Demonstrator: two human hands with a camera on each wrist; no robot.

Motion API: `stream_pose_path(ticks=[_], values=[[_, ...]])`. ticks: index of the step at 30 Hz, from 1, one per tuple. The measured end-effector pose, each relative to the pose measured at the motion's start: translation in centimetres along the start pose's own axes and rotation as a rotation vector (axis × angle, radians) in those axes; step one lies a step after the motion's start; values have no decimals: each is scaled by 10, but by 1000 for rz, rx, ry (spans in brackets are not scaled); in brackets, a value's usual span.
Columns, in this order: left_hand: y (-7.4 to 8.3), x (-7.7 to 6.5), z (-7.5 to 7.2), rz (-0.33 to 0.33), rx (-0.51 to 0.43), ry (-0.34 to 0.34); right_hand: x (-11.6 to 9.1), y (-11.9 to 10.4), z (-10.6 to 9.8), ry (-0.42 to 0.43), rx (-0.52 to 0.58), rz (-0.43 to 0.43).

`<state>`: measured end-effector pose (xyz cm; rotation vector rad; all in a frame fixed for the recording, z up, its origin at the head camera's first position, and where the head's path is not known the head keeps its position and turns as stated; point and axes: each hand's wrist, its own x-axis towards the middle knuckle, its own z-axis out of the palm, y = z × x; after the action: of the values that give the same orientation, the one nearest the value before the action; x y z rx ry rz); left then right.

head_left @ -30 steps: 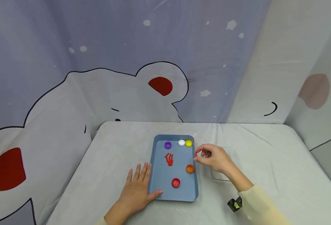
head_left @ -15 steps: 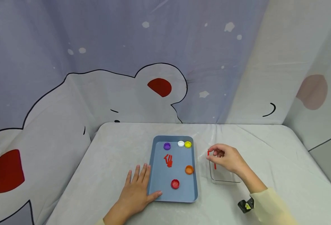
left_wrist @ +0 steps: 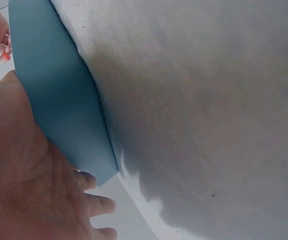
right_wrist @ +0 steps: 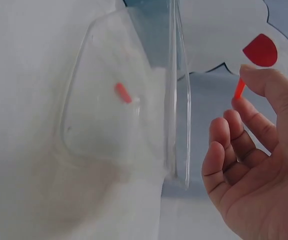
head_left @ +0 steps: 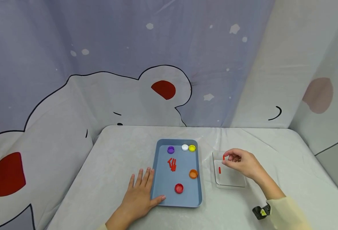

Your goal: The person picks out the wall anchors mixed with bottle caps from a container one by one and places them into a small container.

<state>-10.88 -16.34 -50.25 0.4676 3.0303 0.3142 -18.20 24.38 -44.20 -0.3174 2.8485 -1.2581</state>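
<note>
Between thumb and index finger, my right hand pinches a small red stick above a clear plastic box. Another red stick lies inside that box. My left hand lies with straight, spread fingers at the left edge of a blue-grey tray, its thumb over the near left corner. Several red sticks lie in a loose group in the tray's middle. Seen from the left wrist, the left palm is beside the tray's outer wall.
In the tray are small round caps: purple, white, yellow, orange and red. A white cloth covers the table. A patterned curtain hangs behind it.
My right hand has moved right, from the tray's right edge to over the clear box, still pinching the red stick. The left hand stays in place.
</note>
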Motion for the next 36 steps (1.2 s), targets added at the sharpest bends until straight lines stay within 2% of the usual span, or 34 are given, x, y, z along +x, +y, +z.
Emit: stream_pose_path(ticks=[14, 36], values=[[1, 0, -1, 7, 13, 14, -5, 15, -8, -9, -38, -13], [1, -1, -2, -1, -19, -11, -4, 25, -11, -29, -13, 4]])
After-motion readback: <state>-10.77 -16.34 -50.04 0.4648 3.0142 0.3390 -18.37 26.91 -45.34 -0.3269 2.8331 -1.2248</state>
